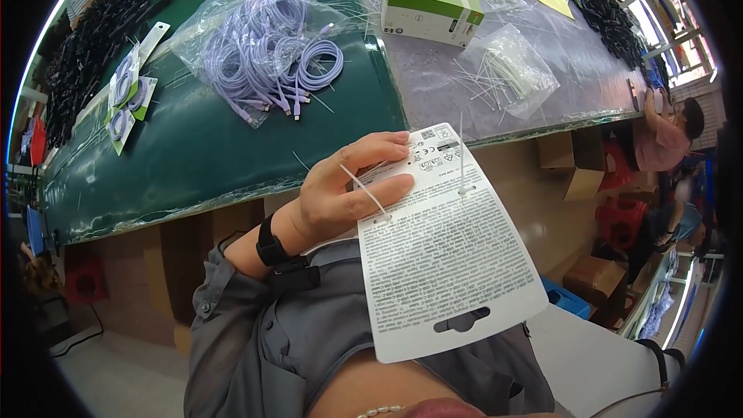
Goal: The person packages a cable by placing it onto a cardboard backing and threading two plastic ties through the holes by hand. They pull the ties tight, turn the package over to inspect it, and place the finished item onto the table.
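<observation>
My left hand is closed on the left side of a white printed packaging card. Its thumb and a finger lie across the printed face. The card is tilted in front of my body, its hang hole toward me. Two white cable ties poke up through small holes in it, one beside my fingers and one further right. What lies on the card's other face is hidden. My right hand does not show.
On the green table mat lies a bag of coiled lilac cables, with carded cables to its left. A stack of green-white cards stands beyond, near a bag of cable ties. Black cables heap at far left.
</observation>
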The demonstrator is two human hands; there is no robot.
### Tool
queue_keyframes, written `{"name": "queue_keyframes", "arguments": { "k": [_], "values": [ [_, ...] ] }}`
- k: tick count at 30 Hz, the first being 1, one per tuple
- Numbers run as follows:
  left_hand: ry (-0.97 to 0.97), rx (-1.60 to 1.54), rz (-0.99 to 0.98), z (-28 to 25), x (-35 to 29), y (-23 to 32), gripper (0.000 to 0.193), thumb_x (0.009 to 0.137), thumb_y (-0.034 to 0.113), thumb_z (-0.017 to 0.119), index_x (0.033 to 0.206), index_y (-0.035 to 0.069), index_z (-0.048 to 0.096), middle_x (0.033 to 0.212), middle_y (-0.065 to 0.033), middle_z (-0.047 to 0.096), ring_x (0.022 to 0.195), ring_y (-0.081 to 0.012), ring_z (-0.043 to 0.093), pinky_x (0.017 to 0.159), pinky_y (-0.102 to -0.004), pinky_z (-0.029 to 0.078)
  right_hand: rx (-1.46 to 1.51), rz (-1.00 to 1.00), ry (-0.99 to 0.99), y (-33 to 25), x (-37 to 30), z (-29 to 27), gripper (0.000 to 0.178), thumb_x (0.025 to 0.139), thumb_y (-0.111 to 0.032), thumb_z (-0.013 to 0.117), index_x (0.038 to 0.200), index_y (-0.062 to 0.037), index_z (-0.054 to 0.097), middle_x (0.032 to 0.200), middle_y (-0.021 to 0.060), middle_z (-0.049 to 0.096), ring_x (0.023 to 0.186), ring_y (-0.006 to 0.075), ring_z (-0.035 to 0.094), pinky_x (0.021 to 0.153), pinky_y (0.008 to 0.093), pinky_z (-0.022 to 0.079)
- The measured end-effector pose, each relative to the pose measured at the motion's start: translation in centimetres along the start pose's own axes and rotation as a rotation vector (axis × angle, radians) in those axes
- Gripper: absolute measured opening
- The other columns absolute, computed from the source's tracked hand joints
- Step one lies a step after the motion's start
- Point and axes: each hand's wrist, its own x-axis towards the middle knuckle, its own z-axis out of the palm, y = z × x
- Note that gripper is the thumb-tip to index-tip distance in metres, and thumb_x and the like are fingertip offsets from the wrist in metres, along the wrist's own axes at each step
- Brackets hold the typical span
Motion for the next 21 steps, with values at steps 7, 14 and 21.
{"name": "queue_keyframes", "arguments": {
  "k": [7, 14, 21],
  "values": [
    [0.012, -0.087, -0.109, 0.3, -0.3, 0.2, 0.041, 0.068, -0.001, 0.076, 0.106, 0.008, 0.065, 0.113, -0.0182, 0.056, 0.105, -0.0378, 0.060, 0.089, -0.0424, 0.052, 0.135, 0.021, -0.071, 0.4, 1.2, 0.3, 0.036, 0.097, -0.020, 0.051, 0.127, -0.0006, 0.044, 0.120, 0.0149, 0.056, 0.106, 0.0218, 0.059, 0.087, 0.0311, 0.053],
    [-0.012, 0.093, 0.050, 0.1, -0.2, 0.0, 0.038, 0.067, 0.003, 0.076, 0.103, 0.008, 0.066, 0.110, -0.0167, 0.059, 0.103, -0.0362, 0.062, 0.088, -0.0419, 0.053, 0.270, 0.033, -0.126, 0.9, 2.0, 0.5, 0.034, 0.097, -0.019, 0.050, 0.125, -0.0008, 0.045, 0.119, 0.0147, 0.057, 0.105, 0.0216, 0.060, 0.086, 0.0309, 0.053],
    [-0.007, 0.142, 0.132, 0.3, -0.5, -0.3, 0.037, 0.067, 0.005, 0.076, 0.102, 0.008, 0.064, 0.108, -0.0166, 0.060, 0.102, -0.0347, 0.063, 0.087, -0.0409, 0.054, 0.405, 0.049, -0.194, 1.3, 2.7, 0.8, 0.032, 0.097, -0.018, 0.050, 0.124, -0.0010, 0.046, 0.118, 0.0144, 0.057, 0.104, 0.0213, 0.060, 0.085, 0.0308, 0.053]
  ]
}}
